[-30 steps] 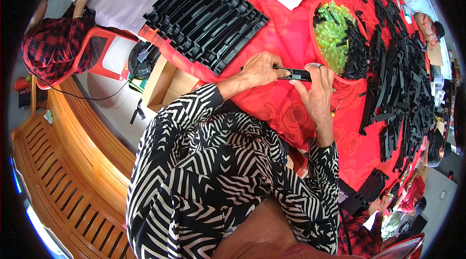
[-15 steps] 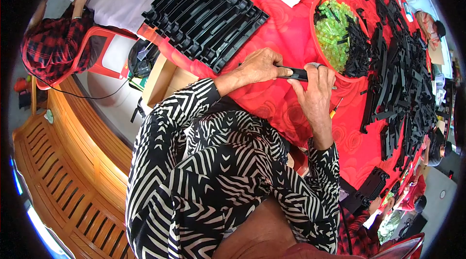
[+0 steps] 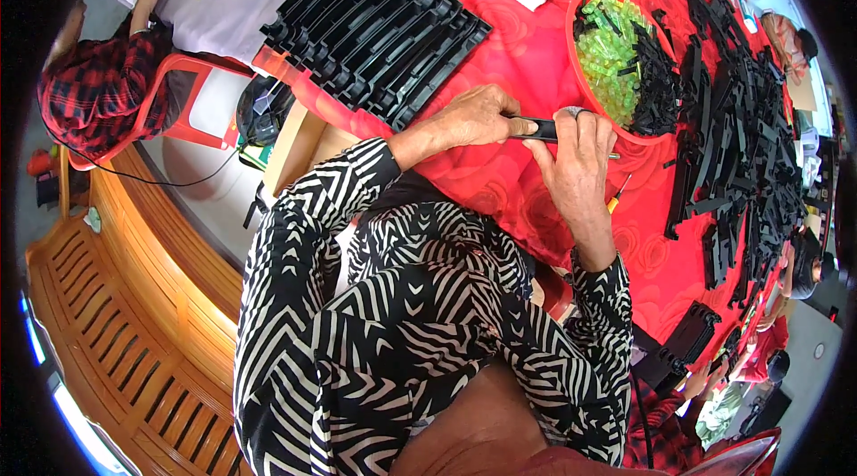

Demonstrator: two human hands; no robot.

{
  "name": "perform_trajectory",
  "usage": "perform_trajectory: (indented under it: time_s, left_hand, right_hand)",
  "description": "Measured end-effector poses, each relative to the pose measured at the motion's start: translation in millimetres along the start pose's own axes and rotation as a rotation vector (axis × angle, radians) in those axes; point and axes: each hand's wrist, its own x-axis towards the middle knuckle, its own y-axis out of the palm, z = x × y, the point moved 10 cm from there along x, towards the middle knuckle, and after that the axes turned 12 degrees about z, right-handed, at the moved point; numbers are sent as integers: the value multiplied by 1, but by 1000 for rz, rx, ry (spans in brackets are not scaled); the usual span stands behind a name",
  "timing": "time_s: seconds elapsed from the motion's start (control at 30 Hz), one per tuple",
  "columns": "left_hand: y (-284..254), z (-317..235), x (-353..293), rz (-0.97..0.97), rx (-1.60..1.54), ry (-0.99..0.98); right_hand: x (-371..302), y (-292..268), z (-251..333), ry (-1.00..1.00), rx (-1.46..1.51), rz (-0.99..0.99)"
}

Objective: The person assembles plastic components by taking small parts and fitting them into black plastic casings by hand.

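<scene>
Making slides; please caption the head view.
Left hand and right hand hold a black part over red tablecloth, near green pieces.

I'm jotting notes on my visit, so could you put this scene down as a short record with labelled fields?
Left hand: pinches the slim black part
Right hand: holds the same part, further right
Surface: red tablecloth
Beyond the right hand: red bowl of green pieces and small black pieces
Beyond the left hand: black ridged pieces, side by side
Right of the right wrist: yellow-handled tool
Far right: heap of black parts
</scene>
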Motion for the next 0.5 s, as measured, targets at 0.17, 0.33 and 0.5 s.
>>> perform_trajectory:
  time_s: [0.17, 0.33, 0.5]
  left_hand:
    - [7, 1, 6, 84, -112, 34]
    - [8, -3, 4, 140, -198, 79]
    - [5, -3, 3, 94, -68, 30]
  right_hand:
    - [-2, -3, 3, -5, -5, -23]
    - [1, -5, 8, -20, -2, -20]
    - [0, -4, 9, -14, -29, -17]
